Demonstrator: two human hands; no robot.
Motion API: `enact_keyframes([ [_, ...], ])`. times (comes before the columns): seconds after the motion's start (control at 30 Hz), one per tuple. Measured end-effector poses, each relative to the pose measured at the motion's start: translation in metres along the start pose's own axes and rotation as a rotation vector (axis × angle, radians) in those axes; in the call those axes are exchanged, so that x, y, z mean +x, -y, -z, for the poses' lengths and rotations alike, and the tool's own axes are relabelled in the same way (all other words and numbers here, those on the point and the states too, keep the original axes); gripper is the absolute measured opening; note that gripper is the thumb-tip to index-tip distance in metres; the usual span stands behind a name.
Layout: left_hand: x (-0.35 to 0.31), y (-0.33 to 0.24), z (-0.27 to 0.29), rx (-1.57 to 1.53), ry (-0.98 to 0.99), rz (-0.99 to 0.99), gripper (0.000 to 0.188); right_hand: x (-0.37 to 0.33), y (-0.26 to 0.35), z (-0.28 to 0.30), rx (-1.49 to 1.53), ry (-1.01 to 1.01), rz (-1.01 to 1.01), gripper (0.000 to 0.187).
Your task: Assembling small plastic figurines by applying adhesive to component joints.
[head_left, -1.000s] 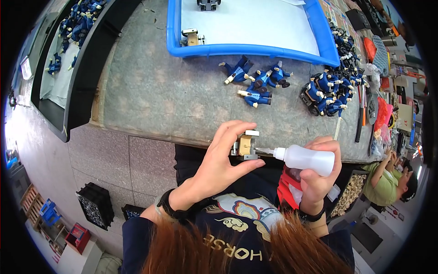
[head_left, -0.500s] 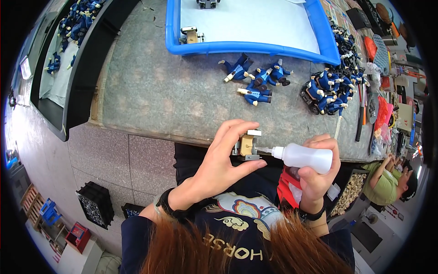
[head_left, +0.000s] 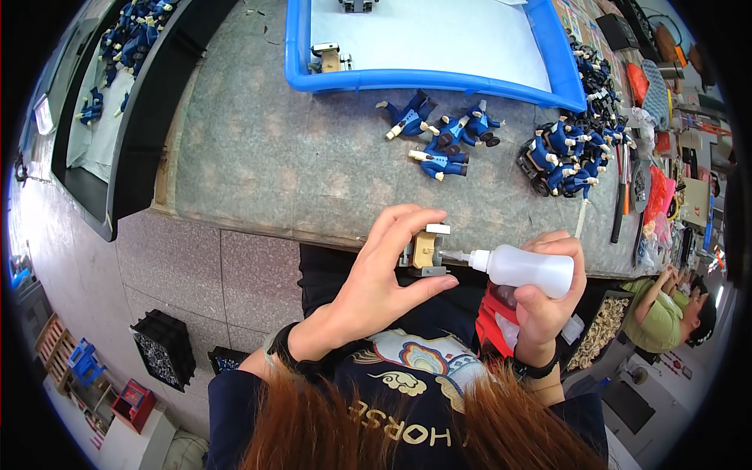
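Note:
My left hand (head_left: 384, 270) grips a small tan and grey toy vehicle part (head_left: 425, 251) between thumb and fingers, at the front edge of the table. Wrapped round a white squeeze bottle (head_left: 523, 269) is my right hand (head_left: 553, 286). The bottle lies nearly level, its thin nozzle (head_left: 456, 255) pointing left at the inside of the tan part. Whether the tip touches the part is too small to tell. Several headless toy figures in blue suits (head_left: 439, 160) lie on the table beyond my hands.
A blue tray (head_left: 439, 81) with a white lining holds similar vehicle parts at the back. More blue figures are heaped at the right (head_left: 564, 157) and in a black bin (head_left: 129, 149) at far left. A person in green (head_left: 662, 317) sits at the right.
The bottle and my right hand have shifted very slightly to the right. Both hands keep their hold.

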State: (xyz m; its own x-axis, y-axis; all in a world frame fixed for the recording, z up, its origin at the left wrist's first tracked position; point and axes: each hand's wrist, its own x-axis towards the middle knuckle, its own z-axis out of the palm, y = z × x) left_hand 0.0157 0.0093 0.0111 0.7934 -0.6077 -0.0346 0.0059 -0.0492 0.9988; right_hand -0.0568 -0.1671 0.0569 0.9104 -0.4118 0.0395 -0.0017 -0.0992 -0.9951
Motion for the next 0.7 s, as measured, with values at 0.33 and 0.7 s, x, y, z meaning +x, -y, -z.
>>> enact_keyframes([
  [0.33, 0.0004, -0.0013, 0.0001, 0.013, 0.002, -0.003, 0.062, -0.0001, -0.0002, 0.0004, 0.002, 0.035, 0.010, 0.048],
  [0.7, 0.0000, 0.0015, -0.0009, 0.062, -0.044, 0.001, 0.060, -0.0009, 0.0035, 0.0013, 0.167, -0.097, -0.058, 0.049],
])
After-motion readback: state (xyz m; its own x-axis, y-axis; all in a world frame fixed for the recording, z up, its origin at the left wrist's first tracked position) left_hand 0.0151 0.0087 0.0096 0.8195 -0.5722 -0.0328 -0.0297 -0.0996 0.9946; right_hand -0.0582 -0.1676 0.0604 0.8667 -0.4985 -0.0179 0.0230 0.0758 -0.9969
